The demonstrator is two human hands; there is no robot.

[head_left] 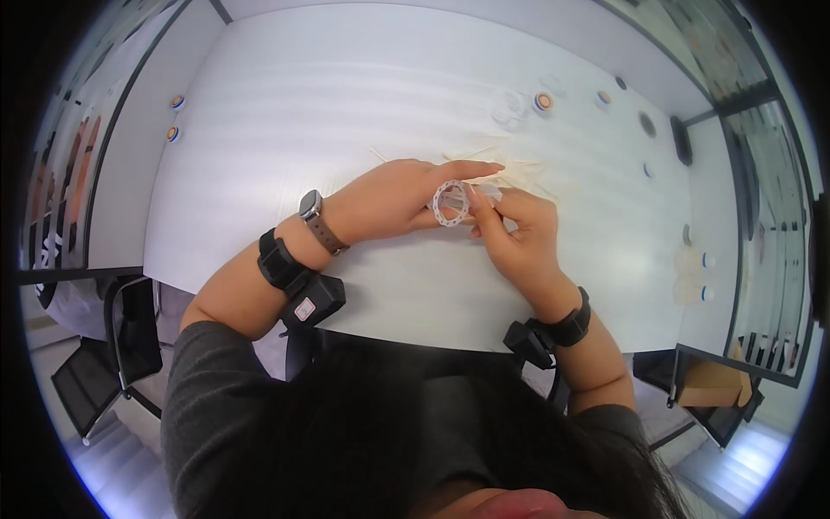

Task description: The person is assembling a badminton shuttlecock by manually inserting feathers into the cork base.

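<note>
A white openwork ring is held between my two hands above the near half of the table. My left hand grips it from the left, index finger stretched out above it and thumb below. From the right, my right hand has its thumb pressed at the ring's edge, with the other fingers curled behind. A translucent whitish piece shows beside the right fingertips; part of it is hidden by the fingers. Several thin pale sticks lie scattered on the table just beyond the hands.
The white table has raised panels at its sides. Small round containers with orange tops stand at the far right and left edge. Clear rings lie near one. A black object is at the right panel.
</note>
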